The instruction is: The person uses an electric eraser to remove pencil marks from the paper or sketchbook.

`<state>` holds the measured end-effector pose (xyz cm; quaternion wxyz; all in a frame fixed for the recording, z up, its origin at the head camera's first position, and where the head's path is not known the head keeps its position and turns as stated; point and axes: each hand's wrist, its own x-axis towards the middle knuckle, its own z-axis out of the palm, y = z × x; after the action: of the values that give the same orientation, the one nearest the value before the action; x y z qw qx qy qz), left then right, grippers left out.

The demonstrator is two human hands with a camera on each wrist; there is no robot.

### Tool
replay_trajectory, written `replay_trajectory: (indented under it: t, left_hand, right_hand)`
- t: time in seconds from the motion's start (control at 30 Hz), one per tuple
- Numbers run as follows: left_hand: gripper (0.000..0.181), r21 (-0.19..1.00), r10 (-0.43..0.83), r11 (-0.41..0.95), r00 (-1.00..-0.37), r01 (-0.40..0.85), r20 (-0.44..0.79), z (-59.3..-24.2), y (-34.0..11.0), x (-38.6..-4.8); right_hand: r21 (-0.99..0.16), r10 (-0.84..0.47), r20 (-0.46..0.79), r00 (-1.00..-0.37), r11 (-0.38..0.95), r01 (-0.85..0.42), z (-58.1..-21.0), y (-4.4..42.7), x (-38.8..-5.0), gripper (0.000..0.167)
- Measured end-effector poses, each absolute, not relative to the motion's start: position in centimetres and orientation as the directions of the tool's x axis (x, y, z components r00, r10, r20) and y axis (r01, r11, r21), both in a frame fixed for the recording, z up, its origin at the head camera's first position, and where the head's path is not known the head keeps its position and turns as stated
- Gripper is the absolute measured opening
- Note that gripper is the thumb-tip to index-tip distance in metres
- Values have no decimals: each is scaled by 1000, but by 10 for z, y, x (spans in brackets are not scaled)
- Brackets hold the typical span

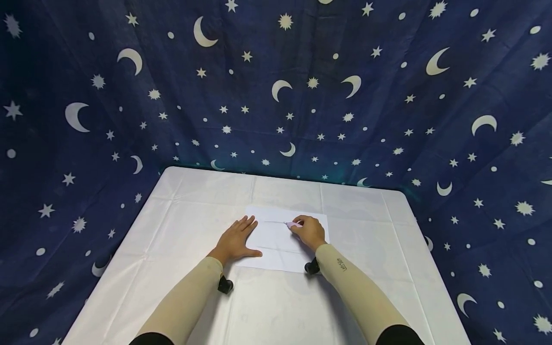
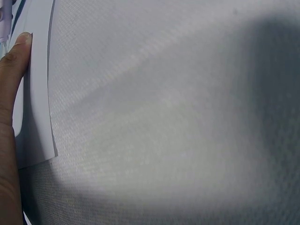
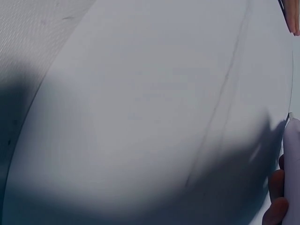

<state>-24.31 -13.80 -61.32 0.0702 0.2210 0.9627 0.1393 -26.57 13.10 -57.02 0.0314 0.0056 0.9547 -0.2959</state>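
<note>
A white sheet of paper (image 1: pixel 276 237) lies on the table, with two thin dark lines across it, one higher and one lower. My left hand (image 1: pixel 236 241) is spread flat over the sheet's left edge, thumb pointing right. In my right hand (image 1: pixel 311 231), fingers and thumb pinch a thick lilac pen (image 1: pixel 294 224), its narrow tip touching the paper at the right end of the upper line. The right wrist view shows the pen's body (image 3: pixel 292 168) at the right edge and the lower line (image 3: pixel 218 103) running down the paper. Only the left thumb side (image 2: pixel 11 89) appears in the left wrist view.
A white cloth with fold creases covers the table (image 1: pixel 172 287). Behind and beside it hangs a dark blue curtain (image 1: pixel 258 57) with moons and stars. Small black wrist cameras (image 1: pixel 225 285) sit under both sleeved forearms, close to the tabletop.
</note>
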Motion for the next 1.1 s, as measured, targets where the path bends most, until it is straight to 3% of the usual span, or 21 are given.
replay_trajectory:
  t: [1.1]
  left_hand:
    - [112, 290, 442, 869, -892, 400, -97, -617, -139, -246]
  right_hand:
    - [-554, -28, -50, -998, 832, 5, -572, 132, -266, 23]
